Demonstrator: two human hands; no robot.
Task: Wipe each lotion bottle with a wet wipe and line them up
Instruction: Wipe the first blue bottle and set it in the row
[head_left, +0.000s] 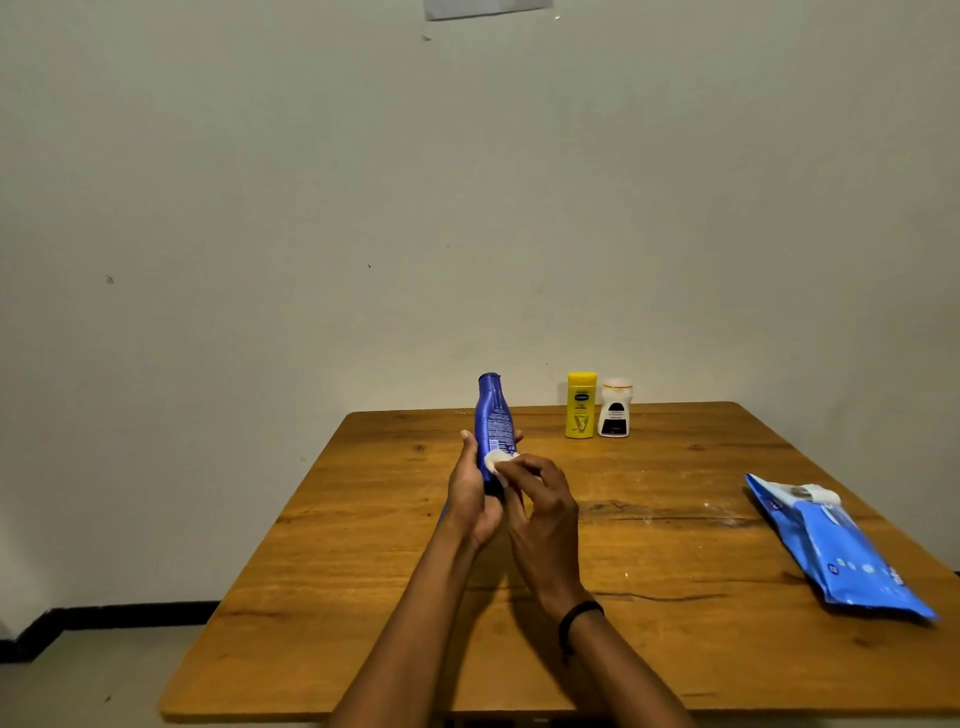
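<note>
My left hand (475, 493) grips the lower part of a tall blue lotion bottle (492, 415), held upright above the wooden table (363, 597). My right hand (540, 514) presses a small white wet wipe (500, 460) against the bottle's lower side. A yellow lotion bottle (581, 405) and a white bottle with a dark label (614, 409) stand side by side at the table's far edge, right of the blue one.
A blue pack of wet wipes (841, 551) lies flat near the table's right edge, its flap lifted. A plain wall rises just behind the table. Floor shows to the left of the table.
</note>
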